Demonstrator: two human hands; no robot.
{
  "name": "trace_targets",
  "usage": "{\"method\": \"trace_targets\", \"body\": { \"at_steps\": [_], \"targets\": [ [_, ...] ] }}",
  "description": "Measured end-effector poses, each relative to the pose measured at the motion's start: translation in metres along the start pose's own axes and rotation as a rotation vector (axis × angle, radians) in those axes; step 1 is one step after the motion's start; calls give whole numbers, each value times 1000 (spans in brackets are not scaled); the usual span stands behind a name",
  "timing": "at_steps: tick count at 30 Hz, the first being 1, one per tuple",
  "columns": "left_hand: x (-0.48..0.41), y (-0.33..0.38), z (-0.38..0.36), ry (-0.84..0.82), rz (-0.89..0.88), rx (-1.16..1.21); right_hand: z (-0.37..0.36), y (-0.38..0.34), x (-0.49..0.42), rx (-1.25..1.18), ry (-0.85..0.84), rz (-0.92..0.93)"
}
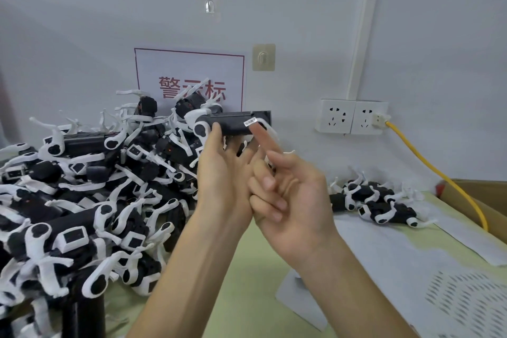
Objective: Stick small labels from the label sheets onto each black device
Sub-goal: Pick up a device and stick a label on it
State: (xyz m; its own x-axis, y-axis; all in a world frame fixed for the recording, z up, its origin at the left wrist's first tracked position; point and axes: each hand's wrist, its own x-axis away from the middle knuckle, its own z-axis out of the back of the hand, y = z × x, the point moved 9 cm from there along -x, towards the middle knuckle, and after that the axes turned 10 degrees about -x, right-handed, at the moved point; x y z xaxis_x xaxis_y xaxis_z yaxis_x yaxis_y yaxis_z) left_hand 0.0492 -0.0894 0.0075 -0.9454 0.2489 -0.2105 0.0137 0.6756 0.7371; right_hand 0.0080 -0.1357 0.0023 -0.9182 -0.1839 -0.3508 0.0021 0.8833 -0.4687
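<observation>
Bare left hand (pixel 222 173), right hand (pixel 297 195), forearms.

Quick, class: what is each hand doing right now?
Left hand: grips the device.
Right hand: holds nothing; straight forefinger presses the label on the device.

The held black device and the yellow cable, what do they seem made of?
The black device looks like matte moulded plastic: dull, even surface, crisp edges. The yellow cable probably has a smooth rubber or PVC jacket; it curves freely.
</observation>
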Motion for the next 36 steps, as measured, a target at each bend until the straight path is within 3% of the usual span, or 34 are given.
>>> {"method": "trace_targets", "body": {
  "at_steps": [5,10,17,36],
  "targets": [
    [4,21,-7,-51,-106,53,0,5,1,-20,2,-114],
    [10,14,-16,-80,-61,-79,-5,8,4,-51,-78,-186],
    [13,21,-14,-7,-208,-153,-7,8,4,-24,-108,-183],
    [11,23,-7,22,-323,-227,0,11,2,-3,-99,-177]
  ]
}}
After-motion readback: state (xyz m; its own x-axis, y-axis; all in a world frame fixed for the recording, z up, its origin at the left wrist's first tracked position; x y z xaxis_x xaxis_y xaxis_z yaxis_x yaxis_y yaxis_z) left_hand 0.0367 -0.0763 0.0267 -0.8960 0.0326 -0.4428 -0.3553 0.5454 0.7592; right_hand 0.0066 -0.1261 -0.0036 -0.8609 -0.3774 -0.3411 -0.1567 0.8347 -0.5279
